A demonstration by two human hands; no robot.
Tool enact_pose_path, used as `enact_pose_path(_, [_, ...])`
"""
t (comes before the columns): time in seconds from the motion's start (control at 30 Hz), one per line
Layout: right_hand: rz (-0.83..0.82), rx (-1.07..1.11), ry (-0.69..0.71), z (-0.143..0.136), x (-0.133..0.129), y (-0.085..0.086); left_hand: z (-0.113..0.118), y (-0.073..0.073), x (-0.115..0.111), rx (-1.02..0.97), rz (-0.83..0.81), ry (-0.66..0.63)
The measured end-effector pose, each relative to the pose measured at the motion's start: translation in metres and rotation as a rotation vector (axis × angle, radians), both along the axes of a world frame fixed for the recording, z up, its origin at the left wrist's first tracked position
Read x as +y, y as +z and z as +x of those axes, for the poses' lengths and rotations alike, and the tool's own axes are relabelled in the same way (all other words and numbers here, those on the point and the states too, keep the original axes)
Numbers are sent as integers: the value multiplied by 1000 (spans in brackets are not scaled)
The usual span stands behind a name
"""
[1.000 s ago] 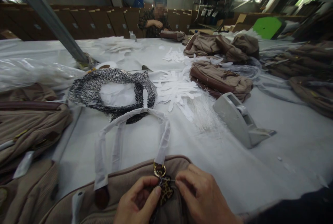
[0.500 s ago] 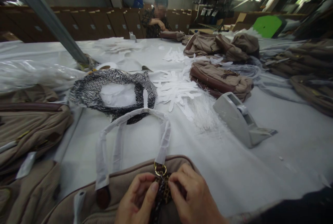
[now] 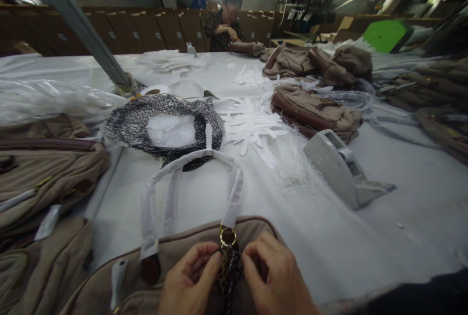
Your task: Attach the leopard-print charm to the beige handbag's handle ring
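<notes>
A tan handbag (image 3: 175, 259) lies at the near table edge, its handles (image 3: 190, 178) wrapped in white paper and laid flat away from me. A gold ring (image 3: 228, 235) joins one handle to the bag, and a leopard-print charm (image 3: 228, 268) hangs below it. My left hand (image 3: 188, 283) pinches the charm from the left. My right hand (image 3: 278, 281) pinches it from the right, fingertips almost meeting over it.
A grey tape dispenser (image 3: 343, 168) stands at right. White paper strips (image 3: 252, 127) and a patterned bag (image 3: 164, 127) lie mid-table. More tan bags are piled at left (image 3: 44, 168) and far right (image 3: 314, 108). A person (image 3: 226, 20) works at the far end.
Both hands drew together onto the charm under the ring, then shifted slightly; the view has moved a little to the left. Bag and handles stay put.
</notes>
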State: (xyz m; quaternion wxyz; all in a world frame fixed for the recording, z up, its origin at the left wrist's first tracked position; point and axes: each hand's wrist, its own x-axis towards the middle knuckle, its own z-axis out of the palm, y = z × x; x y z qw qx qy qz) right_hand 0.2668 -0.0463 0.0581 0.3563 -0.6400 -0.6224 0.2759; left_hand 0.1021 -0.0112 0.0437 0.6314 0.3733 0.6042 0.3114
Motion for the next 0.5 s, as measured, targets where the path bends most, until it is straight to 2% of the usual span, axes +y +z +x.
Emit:
enact_pose_path(0.1, [2,8,-5,0,-1,-1,-3,-1,3,-37,-44,-28])
enact_pose_path(0.2, [31,21,-11,-2,-3,-1,-2,2,3,-25,-22,-84])
enact_pose_path(0.33, [22,24,-8,-3,-3,-3,0,7,4,-28,-9,-90])
enact_pose_path(0.5, [0,-3,0,-5,-4,-7,-4,12,11,-25,-50,-222])
